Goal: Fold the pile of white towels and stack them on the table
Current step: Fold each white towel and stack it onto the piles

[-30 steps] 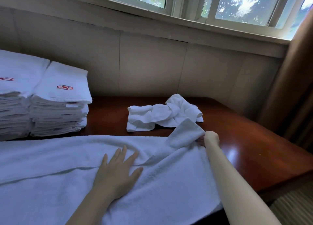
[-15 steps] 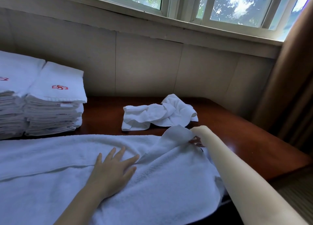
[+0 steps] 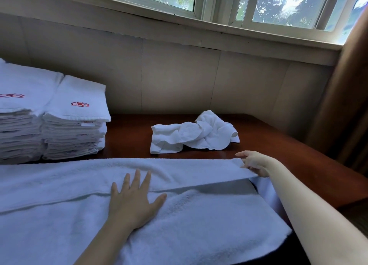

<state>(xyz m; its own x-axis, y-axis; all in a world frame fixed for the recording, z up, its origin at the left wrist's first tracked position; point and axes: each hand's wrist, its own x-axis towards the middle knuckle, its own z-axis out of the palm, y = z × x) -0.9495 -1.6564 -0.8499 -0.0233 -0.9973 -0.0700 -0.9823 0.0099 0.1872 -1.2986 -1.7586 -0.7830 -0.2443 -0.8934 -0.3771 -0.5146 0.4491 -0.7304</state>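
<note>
A dark wooden table [image 3: 278, 157] stands against the wall under a window. A big towel [image 3: 199, 225], white, lies spread over the near side of the table, with its far part folded over toward the near edge. At the far left stand two stacks of folded towels [image 3: 75, 129], side by side. A crumpled towel [image 3: 195, 135] lies at the far middle, apart from the big towel. The left hand [image 3: 133, 203] rests flat on the big towel with straight, spread fingers. The right hand [image 3: 256, 163] pinches the right corner of the folded layer and holds it slightly lifted. Each stack's top towel carries a red emblem [image 3: 80, 104], a swirl without readable letters. A small tag [image 3: 87, 123] on the stack's edge is too small to read.
</note>
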